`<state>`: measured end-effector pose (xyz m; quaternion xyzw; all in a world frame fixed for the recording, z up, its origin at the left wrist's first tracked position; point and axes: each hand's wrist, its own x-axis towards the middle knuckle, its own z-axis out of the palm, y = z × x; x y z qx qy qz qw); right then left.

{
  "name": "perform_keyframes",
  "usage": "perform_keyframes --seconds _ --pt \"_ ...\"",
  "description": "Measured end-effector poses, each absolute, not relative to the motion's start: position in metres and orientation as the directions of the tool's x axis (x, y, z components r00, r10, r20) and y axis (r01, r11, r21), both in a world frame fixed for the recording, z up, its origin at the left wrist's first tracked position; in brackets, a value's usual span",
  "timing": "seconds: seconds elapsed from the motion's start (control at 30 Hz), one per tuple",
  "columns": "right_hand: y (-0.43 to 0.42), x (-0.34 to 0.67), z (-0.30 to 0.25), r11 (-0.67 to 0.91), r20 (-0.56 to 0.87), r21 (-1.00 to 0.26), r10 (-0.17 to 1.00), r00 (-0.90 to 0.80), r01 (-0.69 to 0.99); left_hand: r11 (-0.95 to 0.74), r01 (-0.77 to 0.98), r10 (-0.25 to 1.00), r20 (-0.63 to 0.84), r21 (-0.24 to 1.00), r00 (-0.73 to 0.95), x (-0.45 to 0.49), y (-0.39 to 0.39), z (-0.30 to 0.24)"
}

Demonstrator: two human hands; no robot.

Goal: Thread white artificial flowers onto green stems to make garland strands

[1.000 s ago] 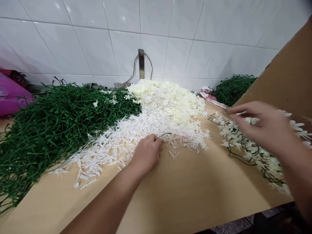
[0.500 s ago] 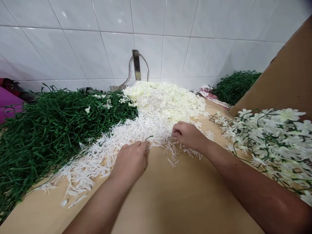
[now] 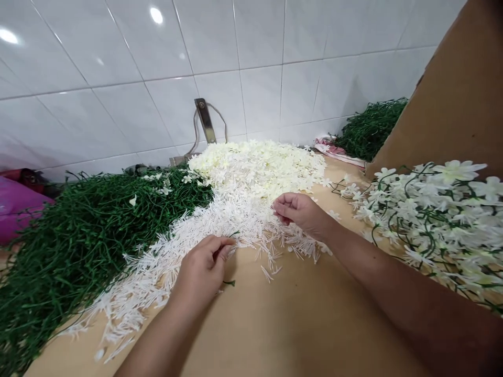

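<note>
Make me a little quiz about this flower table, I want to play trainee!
1. True or false: the left hand pinches a thin green stem.
2. What is the right hand reaching into? A. the white spiky pieces; B. a pink bag; C. a cardboard sheet.
3. Fill in the blank: the flowered vines lie on the person's ____ side.
Key: 1 true; 2 A; 3 right.
</note>
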<state>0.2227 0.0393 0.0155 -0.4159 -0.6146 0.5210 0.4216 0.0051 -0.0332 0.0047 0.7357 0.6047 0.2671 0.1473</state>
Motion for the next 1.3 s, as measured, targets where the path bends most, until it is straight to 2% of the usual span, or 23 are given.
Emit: perform_keyframes --seconds 0.1,0.2,0.33,0.5,0.67,0.93,1.07,1.23,1.3 --pt "0.038 0.222 0.016 0.004 0.025 -0.998 0.941 -0.338 -0.064 -0.209 0.773 0.972 0.214 0.599 0.097 0.014 -0.031 0.011" --pt "0.035 0.219 0.016 -0.041 0.014 -0.990 0.922 -0.387 -0.133 -0.179 0.686 0.980 0.192 0.705 0.058 0.027 -0.024 0.020" --pt "0.030 0.211 0.014 0.006 0.066 -0.986 0.933 -0.355 -0.167 -0.111 0.455 0.994 0.110 0.883 0.029 0.052 -0.010 0.028" --pt "0.028 0.205 0.012 -0.011 0.057 -0.978 0.946 -0.319 -0.208 -0.067 0.179 0.997 0.061 0.982 0.041 0.075 0.004 0.027" --pt "0.031 0.203 0.007 -0.037 0.060 -0.967 0.928 -0.367 -0.251 0.048 -0.004 0.996 -0.048 0.999 0.071 0.071 0.008 0.023" --pt "0.023 0.194 0.008 0.128 0.191 -0.965 0.940 -0.281 -0.229 0.080 -0.112 0.997 -0.079 0.991 0.015 0.071 0.006 0.024" --pt "0.023 0.194 0.008 0.147 0.236 -0.952 0.910 -0.340 -0.268 0.124 -0.181 0.992 -0.122 0.976 0.023 0.076 0.001 0.031" --pt "0.020 0.199 0.015 0.169 0.297 -0.934 0.855 -0.425 -0.314 0.114 -0.178 0.993 -0.107 0.977 0.047 0.080 -0.001 0.033" --pt "0.012 0.201 0.024 0.167 0.318 -0.929 0.815 -0.484 -0.329 0.108 -0.174 0.993 -0.113 0.979 -0.020 0.075 0.003 0.030"
